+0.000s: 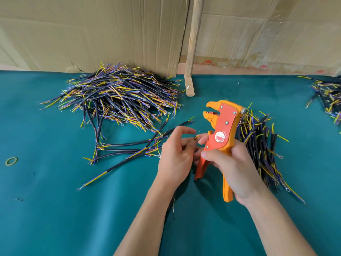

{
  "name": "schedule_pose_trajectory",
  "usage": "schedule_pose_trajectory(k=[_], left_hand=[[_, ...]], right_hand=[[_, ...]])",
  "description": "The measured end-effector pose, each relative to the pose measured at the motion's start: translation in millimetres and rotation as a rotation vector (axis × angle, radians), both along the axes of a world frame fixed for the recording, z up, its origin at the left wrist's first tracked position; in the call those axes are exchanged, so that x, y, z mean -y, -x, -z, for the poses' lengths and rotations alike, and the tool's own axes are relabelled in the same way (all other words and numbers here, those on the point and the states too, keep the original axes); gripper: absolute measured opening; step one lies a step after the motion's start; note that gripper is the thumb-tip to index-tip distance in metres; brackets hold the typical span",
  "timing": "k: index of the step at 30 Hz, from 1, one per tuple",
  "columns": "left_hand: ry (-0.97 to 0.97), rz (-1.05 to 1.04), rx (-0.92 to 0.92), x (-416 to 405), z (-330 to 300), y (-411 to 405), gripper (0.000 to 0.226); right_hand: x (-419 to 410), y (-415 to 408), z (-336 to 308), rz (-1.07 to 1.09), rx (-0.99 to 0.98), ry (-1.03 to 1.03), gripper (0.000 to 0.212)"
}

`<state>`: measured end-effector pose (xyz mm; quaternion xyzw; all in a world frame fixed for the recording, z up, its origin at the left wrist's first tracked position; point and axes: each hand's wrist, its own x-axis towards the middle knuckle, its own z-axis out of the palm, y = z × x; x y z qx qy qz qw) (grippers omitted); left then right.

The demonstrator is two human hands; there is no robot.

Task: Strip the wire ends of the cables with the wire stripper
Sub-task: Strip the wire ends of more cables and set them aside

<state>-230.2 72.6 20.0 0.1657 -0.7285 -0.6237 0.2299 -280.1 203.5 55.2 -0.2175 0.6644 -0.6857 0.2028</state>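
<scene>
My right hand (233, 167) grips the handles of an orange and yellow wire stripper (220, 133), held upright with its jaws open and pointing left. My left hand (176, 152) pinches the thin coloured wire ends of a black cable (196, 137) just left of the stripper's body. Most of that cable is hidden behind the hand; a piece of it shows below my left wrist. A large heap of black cables with yellow, blue and purple wires (118, 95) lies at the back left.
A second bundle of cables (262, 145) lies right of the stripper. Loose cables (127, 146) are spread left of my hands. More cables (328, 97) sit at the far right edge. A rubber band (11, 161) lies at far left. Cardboard and a wooden post (192, 45) stand behind the green cloth (55, 209).
</scene>
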Motion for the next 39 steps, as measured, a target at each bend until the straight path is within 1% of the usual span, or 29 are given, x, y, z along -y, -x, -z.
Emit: schedule_pose_trajectory(k=[3, 7, 8, 11, 14, 16, 18, 21, 24, 27, 31, 33, 37, 39], left_hand=[[-0.032, -0.005, -0.033, 1, 0, -2, 0.023], [0.062, -0.117, -0.054, -1, -1, -3, 0.023], [0.107, -0.134, -0.054, -1, 0, -2, 0.023], [0.321, -0.163, -0.044, 0, 1, -3, 0.017], [0.437, -0.186, -0.051, 1, 0, -5, 0.015], [0.477, -0.226, -0.077, 0, -1, -6, 0.014], [0.438, -0.255, -0.099, 0, -1, -5, 0.014], [0.346, -0.284, -0.084, 1, -3, -5, 0.014], [0.261, -0.306, -0.057, 1, -4, -5, 0.015], [0.168, -0.311, -0.05, 2, -6, -5, 0.014], [0.142, -0.303, -0.054, 4, -7, -6, 0.012], [0.152, -0.285, -0.056, 4, -8, -6, 0.012], [0.151, -0.248, -0.061, 8, -9, -5, 0.013], [0.162, -0.23, -0.067, 9, -9, -5, 0.015]], right_hand=[[-1, 3, 1, 0.007, 0.094, 0.064, 0.016], [-3, 6, 0, -0.012, 0.141, 0.094, 0.018], [-3, 6, 0, -0.02, 0.15, 0.108, 0.019], [-3, 8, 1, -0.018, 0.176, 0.134, 0.021], [-4, 10, 1, -0.006, 0.233, 0.164, 0.022], [-5, 11, 0, -0.025, 0.273, 0.201, 0.021], [-7, 12, -1, -0.055, 0.31, 0.224, 0.022], [-8, 14, -1, -0.066, 0.351, 0.214, 0.03], [-11, 17, 0, -0.067, 0.382, 0.16, 0.043], [-14, 18, 0, -0.112, 0.411, 0.073, 0.057], [-17, 17, -2, -0.179, 0.449, 0.003, 0.064], [-17, 16, -4, -0.204, 0.448, -0.008, 0.061], [-19, 15, -8, -0.232, 0.467, -0.02, 0.033], [-21, 14, -11, -0.241, 0.504, -0.038, 0.031]])
